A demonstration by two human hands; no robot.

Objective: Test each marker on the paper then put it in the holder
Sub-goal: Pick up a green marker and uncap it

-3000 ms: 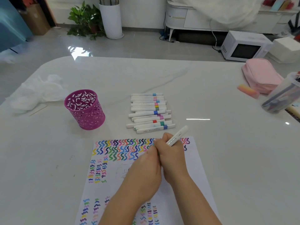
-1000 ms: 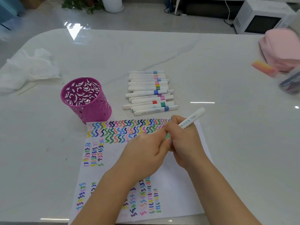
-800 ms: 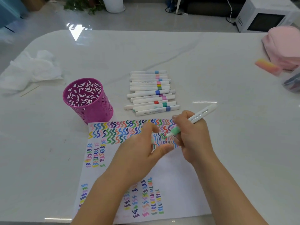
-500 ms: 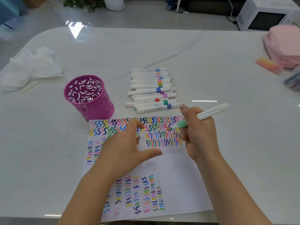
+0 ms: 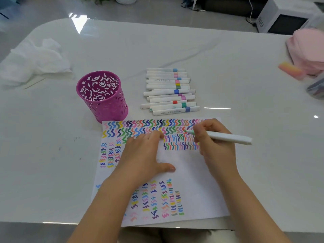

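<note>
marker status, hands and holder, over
Right hand grips uncapped marker, tip at paper. Left hand rests on paper. Holder stands upright by paper's far left corner, no markers seen inside. Spare markers lie in a row beyond paper.

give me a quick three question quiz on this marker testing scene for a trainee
1. True or false: no marker stands in the purple holder.
2. Fill in: the left hand rests on the ____.
3. The tip of the marker gripped by the right hand is over: A the paper, B the purple holder, C the left hand.
Key: 1 true; 2 paper; 3 A.
</note>
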